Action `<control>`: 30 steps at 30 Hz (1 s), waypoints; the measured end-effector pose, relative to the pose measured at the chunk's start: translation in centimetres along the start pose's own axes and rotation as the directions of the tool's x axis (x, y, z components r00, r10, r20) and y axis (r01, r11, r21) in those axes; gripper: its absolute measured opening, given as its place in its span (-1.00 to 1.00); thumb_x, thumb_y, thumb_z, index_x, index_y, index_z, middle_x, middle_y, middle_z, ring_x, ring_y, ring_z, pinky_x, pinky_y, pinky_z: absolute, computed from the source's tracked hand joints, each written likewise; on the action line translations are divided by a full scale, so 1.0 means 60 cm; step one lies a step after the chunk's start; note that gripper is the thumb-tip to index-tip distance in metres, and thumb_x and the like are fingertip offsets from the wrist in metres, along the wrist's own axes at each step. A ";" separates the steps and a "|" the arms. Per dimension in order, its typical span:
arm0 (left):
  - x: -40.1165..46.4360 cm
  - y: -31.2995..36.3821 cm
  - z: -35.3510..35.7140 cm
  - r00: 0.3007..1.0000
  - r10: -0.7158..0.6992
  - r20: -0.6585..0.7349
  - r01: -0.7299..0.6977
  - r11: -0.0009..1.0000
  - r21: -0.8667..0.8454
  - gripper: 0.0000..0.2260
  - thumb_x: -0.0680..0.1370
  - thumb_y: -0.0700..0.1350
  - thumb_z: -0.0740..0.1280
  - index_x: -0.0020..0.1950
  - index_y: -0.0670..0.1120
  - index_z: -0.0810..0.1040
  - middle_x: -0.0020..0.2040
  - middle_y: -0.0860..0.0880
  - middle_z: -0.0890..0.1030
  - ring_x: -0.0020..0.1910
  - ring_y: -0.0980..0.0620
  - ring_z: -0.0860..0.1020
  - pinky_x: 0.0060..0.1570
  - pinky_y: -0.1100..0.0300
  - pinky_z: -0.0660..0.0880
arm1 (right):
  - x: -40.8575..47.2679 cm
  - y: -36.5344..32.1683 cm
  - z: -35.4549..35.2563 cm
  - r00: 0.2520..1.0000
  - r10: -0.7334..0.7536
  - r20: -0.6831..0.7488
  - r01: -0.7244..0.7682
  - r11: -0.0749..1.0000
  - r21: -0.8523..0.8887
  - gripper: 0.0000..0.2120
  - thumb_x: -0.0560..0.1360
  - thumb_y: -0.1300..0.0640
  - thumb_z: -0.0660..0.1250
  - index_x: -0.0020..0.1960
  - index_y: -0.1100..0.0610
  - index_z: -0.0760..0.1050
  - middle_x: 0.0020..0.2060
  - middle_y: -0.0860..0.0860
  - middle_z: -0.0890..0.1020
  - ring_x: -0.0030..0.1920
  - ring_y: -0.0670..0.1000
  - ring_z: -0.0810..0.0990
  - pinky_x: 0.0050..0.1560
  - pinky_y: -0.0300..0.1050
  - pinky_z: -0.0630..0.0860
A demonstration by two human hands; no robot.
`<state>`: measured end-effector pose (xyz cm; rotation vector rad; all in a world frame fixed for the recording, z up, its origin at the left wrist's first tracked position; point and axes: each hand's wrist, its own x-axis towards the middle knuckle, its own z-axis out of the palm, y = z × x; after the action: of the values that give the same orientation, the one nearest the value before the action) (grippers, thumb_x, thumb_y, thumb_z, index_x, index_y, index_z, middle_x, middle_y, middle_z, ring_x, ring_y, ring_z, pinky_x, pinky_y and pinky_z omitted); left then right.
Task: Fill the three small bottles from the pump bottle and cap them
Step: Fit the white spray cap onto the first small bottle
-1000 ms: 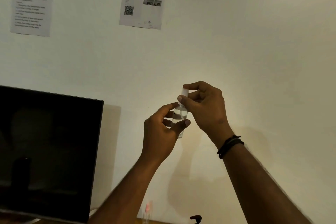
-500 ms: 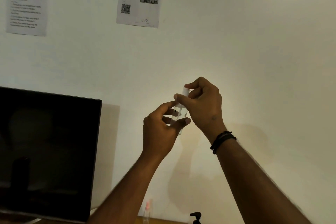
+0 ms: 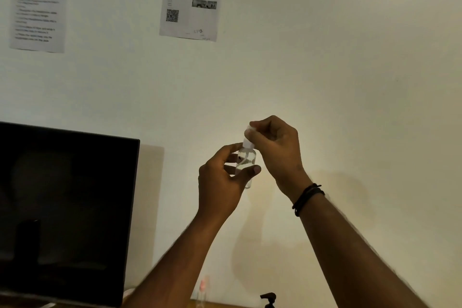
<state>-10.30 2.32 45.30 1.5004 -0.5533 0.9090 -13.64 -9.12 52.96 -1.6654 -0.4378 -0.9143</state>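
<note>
Clear plastic, the small bottle (image 3: 246, 165) stands upright in mid-air between both hands, raised in front of the pale wall (image 3: 350, 70); the left hand (image 3: 220, 182) pinches its body, thumb across the front and fingers curled behind; the right hand (image 3: 277, 147), just above and to the right of the left, has its fingertips closed round the white cap (image 3: 248, 138), which sits on the bottle's neck; whether the cap is fully tight cannot be told. Liquid shows inside the bottle, along with a thin tube; the level is hard to read. On the right wrist, below that hand, sits a dark corded bracelet (image 3: 307, 197). Well below both hands, at the bottom edge of the view, the black pump head (image 3: 268, 298) of the pump bottle pokes up; to its left, between the forearms, stands another small clear bottle with a pinkish top (image 3: 203, 290), blurred. Left of the left hand and lower, a dark monitor (image 3: 67, 207) fills the corner; high above the hands two printed sheets are fixed to the wall, one with a QR code (image 3: 192, 0) almost overhead, the other (image 3: 37, 7) far to the left.
</note>
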 end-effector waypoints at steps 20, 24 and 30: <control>-0.006 0.006 -0.004 1.000 0.007 -0.006 -0.007 0.999 0.045 -0.34 0.32 0.32 0.46 0.32 0.00 0.65 0.02 0.18 0.68 -0.10 0.25 0.65 -0.12 0.19 0.67 | -0.006 -0.003 0.010 0.999 -0.035 -0.020 0.030 0.979 -0.200 -0.73 0.41 0.15 0.62 0.02 0.08 0.60 -0.31 -0.03 0.60 -0.28 -0.05 0.61 -0.21 -0.22 0.52; -0.002 0.005 -0.009 1.000 0.003 -0.008 -0.003 0.999 0.039 -0.39 0.33 0.30 0.48 0.30 0.02 0.66 0.01 0.14 0.68 -0.09 0.15 0.68 -0.12 0.12 0.69 | -0.007 -0.003 0.006 0.999 -0.010 0.034 0.012 0.998 -0.059 -0.83 0.49 0.31 0.48 0.05 0.13 0.63 -0.11 0.02 0.72 -0.08 0.06 0.73 0.02 0.05 0.71; -0.005 0.002 -0.007 1.000 -0.016 0.004 0.016 1.000 0.026 -0.41 0.33 0.27 0.52 0.29 0.03 0.66 -0.02 0.24 0.67 -0.11 0.26 0.67 -0.19 0.37 0.62 | 0.003 -0.002 0.003 0.998 -0.030 0.048 0.036 0.992 -0.121 -0.79 0.40 0.35 0.57 -0.04 0.12 0.67 -0.15 0.08 0.73 -0.12 0.09 0.74 0.04 0.12 0.71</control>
<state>-10.67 2.68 45.15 1.5284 -0.5330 0.9040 -13.56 -8.94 53.15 -1.7984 -0.4494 -0.9446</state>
